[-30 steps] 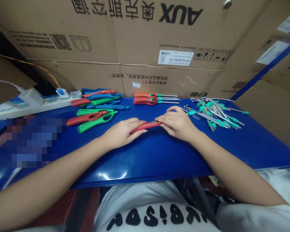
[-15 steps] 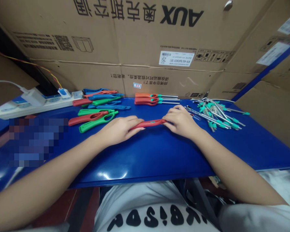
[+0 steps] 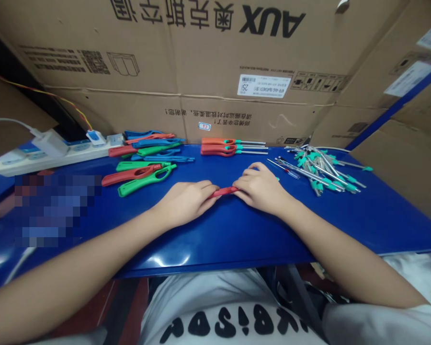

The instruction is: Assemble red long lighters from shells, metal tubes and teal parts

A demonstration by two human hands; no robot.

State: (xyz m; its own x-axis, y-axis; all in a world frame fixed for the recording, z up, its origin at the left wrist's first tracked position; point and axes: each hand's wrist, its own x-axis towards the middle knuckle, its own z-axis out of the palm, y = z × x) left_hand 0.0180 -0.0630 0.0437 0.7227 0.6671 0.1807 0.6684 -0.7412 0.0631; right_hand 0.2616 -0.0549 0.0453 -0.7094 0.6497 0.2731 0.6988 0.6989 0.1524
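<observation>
Both hands meet over a red lighter handle (image 3: 223,192) on the blue table (image 3: 237,230). My left hand (image 3: 185,201) is closed around the handle's left end. My right hand (image 3: 260,188) is closed over its right end, where a bit of teal shows by the fingers. Only a short red stretch is visible between the hands. To the right lies a pile of metal tubes with teal collars (image 3: 321,167). Two assembled red lighters (image 3: 230,146) lie at the back centre.
Loose red, green and blue handles (image 3: 143,160) lie at the left back. A white power strip (image 3: 46,153) with a plugged adapter sits far left. Large cardboard boxes (image 3: 215,72) wall the table's back and right side. A blurred patch covers the left of the table.
My hands have drawn closer together over the red handle, hiding most of it. My right hand slid left toward my left hand.
</observation>
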